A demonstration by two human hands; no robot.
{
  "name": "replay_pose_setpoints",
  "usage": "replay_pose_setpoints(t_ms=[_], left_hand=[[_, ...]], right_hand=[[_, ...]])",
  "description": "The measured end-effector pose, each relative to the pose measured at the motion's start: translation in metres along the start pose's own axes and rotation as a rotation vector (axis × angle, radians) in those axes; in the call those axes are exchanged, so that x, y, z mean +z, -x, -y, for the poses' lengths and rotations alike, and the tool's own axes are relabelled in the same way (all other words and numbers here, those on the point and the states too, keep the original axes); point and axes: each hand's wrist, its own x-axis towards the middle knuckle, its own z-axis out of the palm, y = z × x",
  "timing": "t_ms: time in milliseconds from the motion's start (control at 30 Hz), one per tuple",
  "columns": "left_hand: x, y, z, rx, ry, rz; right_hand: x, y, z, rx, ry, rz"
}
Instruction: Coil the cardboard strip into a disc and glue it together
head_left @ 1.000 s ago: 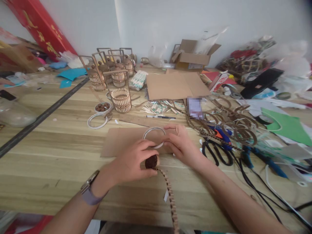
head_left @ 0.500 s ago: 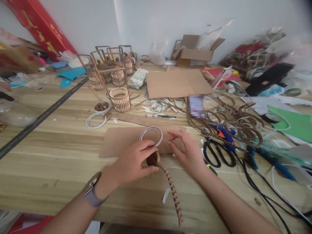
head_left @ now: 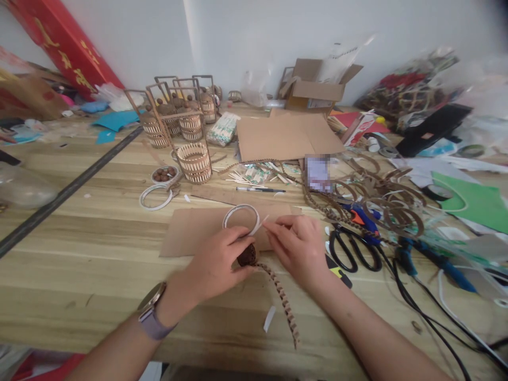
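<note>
My left hand (head_left: 216, 262) is closed around a rolled coil of corrugated cardboard strip (head_left: 246, 255). The strip's loose tail (head_left: 281, 293) trails down to the right over the table. Above the coil, a white tape roll (head_left: 225, 216) stands on edge against the fingers of the same hand. My right hand (head_left: 299, 246) pinches a short end of white tape (head_left: 265, 219) that leads off the roll's right side. Under both hands lies a flat cardboard piece (head_left: 190, 230). A small white paper scrap (head_left: 269, 319) rests near the tail.
Black-handled scissors (head_left: 353, 251), a blue glue gun (head_left: 367, 222) and cables crowd the right side. Several cardboard rings (head_left: 410, 217) lie beyond. Small stick baskets (head_left: 194, 161) stand at the back left, near another tape roll (head_left: 143, 197). A pen (head_left: 260, 189) lies ahead.
My right hand has moved left to the tape roll, and its open fingers have closed on the tape end. The roll has tilted slightly left in my left hand.
</note>
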Motion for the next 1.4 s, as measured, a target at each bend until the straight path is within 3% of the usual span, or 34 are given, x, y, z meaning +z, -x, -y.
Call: replay_pose_setpoints(t_ms=[167,300,500,633,733,867,1000,1200,1400], left_hand=[[0.001,-0.002,-0.006,0.019,-0.004,0.0],[0.0,-0.003,-0.008,0.031,-0.01,-0.004],[-0.001,-0.001,-0.007,0.069,0.045,-0.017],[-0.003,0.002,0.0,0.02,0.07,-0.01],[-0.004,0.002,0.007,-0.065,0.094,0.012],[-0.003,-0.001,0.011,-0.147,0.052,-0.016],[-0.001,-0.002,0.01,-0.128,0.077,-0.032],[0.002,-0.003,0.007,-0.165,0.301,-0.032],[0.003,-0.003,0.003,-0.194,0.343,-0.075]], right_hand=[[0.001,-0.002,0.005,-0.11,0.175,0.01],[0.003,-0.003,0.005,-0.083,0.181,0.062],[0.005,-0.002,-0.008,0.279,-0.332,0.179],[0.001,-0.003,-0.032,0.632,-0.571,0.047],[-0.003,-0.005,-0.036,0.837,-0.821,-0.006],[-0.003,-0.008,-0.011,0.955,-1.268,0.049],[-0.001,-0.008,0.013,1.092,-1.527,0.188],[0.003,-0.005,0.023,1.205,-1.706,0.226],[0.005,-0.005,0.027,1.32,-1.753,0.258]])
